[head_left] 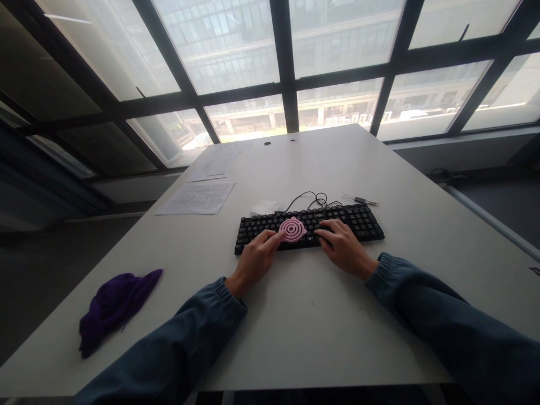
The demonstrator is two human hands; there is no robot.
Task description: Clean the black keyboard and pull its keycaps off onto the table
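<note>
A black keyboard [363, 224] lies crosswise on the white table. My left hand [258, 257] is closed, its thumb and fingers gripping the left edge of a pink round silicone brush [292, 229]. The brush has concentric rings, small ear-like points and short bristles along its lower edge. It is over the middle of the keyboard; whether it touches the keys I cannot tell. My right hand [343, 247] rests at the keyboard to the right of the brush, fingers bent over the keys and thumb apart, with nothing visible in it.
Behind the keyboard are its looped cable [316, 197], a clear plastic bag [266, 208] and a thin dark-handled tool [360, 200]. Printed papers [196, 198] lie at the left. A purple cloth item [116, 306] sits near the left table edge. Windows [236, 45] stand beyond the table [312, 337].
</note>
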